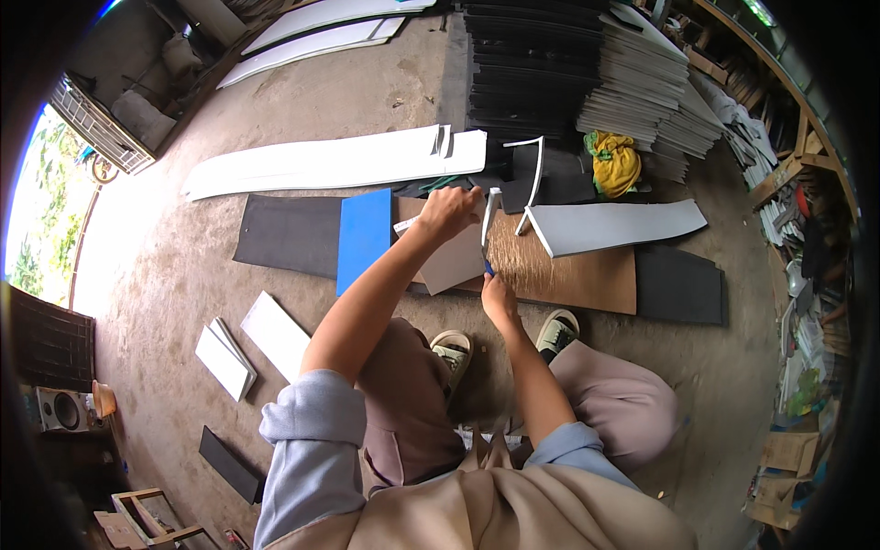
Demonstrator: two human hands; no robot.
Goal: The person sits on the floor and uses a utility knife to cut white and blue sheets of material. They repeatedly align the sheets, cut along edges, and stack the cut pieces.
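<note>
1. A big pile of black sheets (pixel 532 73) was seen at the back.
2. A brown board (pixel 591 270) was laid on the floor (pixel 156 284), with dark sheet (pixel 683 286) showing past its right end.
3. A blue sheet (pixel 364 238) was set to its left.
4. A small tan sheet (pixel 454 263) was placed on the board.
5. The left hand (pixel 447 213) was held over it, fingers bent; whether anything was pinched could not be told.
6. The right hand (pixel 500 298), apart from the left, was closed around a blue knife (pixel 489 267).

Two hands (pixel 449 211), two shoes (pixel 453 352) (one blue sheet (pixel 364 240)).
</note>
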